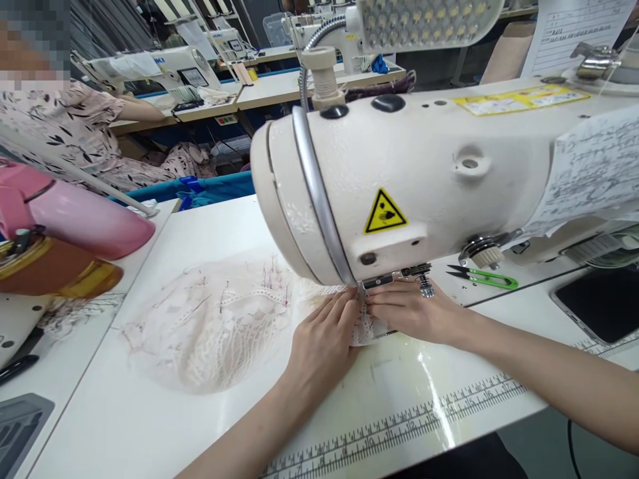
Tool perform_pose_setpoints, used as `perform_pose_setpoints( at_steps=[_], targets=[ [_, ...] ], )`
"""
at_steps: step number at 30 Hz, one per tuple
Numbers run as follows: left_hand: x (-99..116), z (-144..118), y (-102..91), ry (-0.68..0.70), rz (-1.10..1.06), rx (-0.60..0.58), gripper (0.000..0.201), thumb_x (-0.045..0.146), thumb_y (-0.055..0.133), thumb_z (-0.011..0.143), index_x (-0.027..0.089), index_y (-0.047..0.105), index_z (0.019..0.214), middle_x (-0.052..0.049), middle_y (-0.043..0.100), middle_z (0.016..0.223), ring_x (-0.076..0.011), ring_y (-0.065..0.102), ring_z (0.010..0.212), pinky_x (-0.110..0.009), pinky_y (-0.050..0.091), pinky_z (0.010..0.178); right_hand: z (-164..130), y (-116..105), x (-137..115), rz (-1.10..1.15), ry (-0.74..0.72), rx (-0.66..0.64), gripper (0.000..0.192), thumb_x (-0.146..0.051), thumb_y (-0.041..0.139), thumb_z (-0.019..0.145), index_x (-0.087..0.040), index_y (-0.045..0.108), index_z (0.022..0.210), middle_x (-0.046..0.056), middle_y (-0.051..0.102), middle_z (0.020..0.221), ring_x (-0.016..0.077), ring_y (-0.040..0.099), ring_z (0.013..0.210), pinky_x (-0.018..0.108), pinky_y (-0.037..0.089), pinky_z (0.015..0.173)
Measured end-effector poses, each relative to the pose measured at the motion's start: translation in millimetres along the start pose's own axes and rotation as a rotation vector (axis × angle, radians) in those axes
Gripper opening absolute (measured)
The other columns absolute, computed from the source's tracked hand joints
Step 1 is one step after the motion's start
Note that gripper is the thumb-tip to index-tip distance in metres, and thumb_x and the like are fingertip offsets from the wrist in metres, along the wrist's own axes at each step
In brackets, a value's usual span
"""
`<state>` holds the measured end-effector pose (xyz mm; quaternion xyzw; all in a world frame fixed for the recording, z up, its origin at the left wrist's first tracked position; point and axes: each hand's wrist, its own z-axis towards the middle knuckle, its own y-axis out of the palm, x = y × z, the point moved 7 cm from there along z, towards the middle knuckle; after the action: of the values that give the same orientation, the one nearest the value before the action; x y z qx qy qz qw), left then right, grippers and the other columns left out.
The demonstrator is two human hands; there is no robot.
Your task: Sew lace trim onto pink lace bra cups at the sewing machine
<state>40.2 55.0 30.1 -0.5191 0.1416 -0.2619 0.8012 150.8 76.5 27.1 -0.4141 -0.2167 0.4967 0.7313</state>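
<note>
Sheer white lace fabric point(214, 332) lies spread and rumpled on the sewing machine's table, with loose dark thread ends on it. Its right part runs under the head of a white sewing machine point(409, 173). My left hand point(327, 332) presses on the lace left of the needle area, fingers close together. On the other side my right hand point(414, 309) holds the lace down, its fingers partly hidden behind the machine's metal parts. Both hands' fingertips nearly meet at the presser foot, which is mostly hidden.
Green thread snips point(492, 278) and a black-screened phone point(602, 303) lie right. A ruler strip point(379, 436) runs along the table's front edge. At left are a pink bottle point(94, 219) and an amber container point(64, 266). Another person point(74, 133) sits beyond, near other sewing machines.
</note>
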Motion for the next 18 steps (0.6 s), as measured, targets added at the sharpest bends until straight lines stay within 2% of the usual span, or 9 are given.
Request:
perform_pose_setpoints(
  at_steps=[3, 8, 12, 18],
  targets=[
    [0, 0, 0.5, 0.005, 0.020, -0.007, 0.039, 0.006, 0.045, 0.071, 0.013, 0.057, 0.107, -0.010, 0.065, 0.117, -0.0219, 0.065, 0.102, -0.035, 0.056, 0.087, -1, -2, 2, -0.070, 0.056, -0.009, 0.024, -0.004, 0.045, 0.086, -0.019, 0.064, 0.087, -0.002, 0.072, 0.095, 0.0125, 0.064, 0.093, 0.027, 0.045, 0.065],
    [0, -2, 2.7, 0.032, 0.064, 0.002, 0.049, 0.006, 0.045, 0.071, 0.009, 0.057, 0.119, -0.010, 0.064, 0.121, -0.0229, 0.063, 0.107, -0.037, 0.055, 0.090, -1, -7, 2, -0.106, 0.058, 0.040, 0.021, -0.004, 0.049, 0.082, -0.019, 0.062, 0.084, -0.002, 0.072, 0.094, 0.0135, 0.063, 0.088, 0.028, 0.041, 0.065],
    [0, -3, 4.9, 0.052, 0.079, -0.001, 0.046, 0.009, 0.048, 0.075, 0.010, 0.058, 0.120, -0.009, 0.062, 0.123, -0.0233, 0.062, 0.109, -0.036, 0.054, 0.091, -1, -7, 6, -0.144, 0.055, 0.007, 0.020, -0.006, 0.052, 0.081, -0.021, 0.063, 0.088, -0.003, 0.071, 0.096, 0.0129, 0.063, 0.077, 0.029, 0.034, 0.055],
    [3, -3, 4.6, 0.063, 0.083, -0.022, 0.040, 0.019, 0.050, 0.083, 0.015, 0.058, 0.122, -0.009, 0.060, 0.126, -0.0252, 0.061, 0.110, -0.040, 0.056, 0.087, -2, -9, 12, -0.151, 0.087, -0.007, 0.022, -0.008, 0.046, 0.085, -0.021, 0.063, 0.089, -0.003, 0.071, 0.092, 0.0135, 0.062, 0.076, 0.029, 0.029, 0.052]
  ],
)
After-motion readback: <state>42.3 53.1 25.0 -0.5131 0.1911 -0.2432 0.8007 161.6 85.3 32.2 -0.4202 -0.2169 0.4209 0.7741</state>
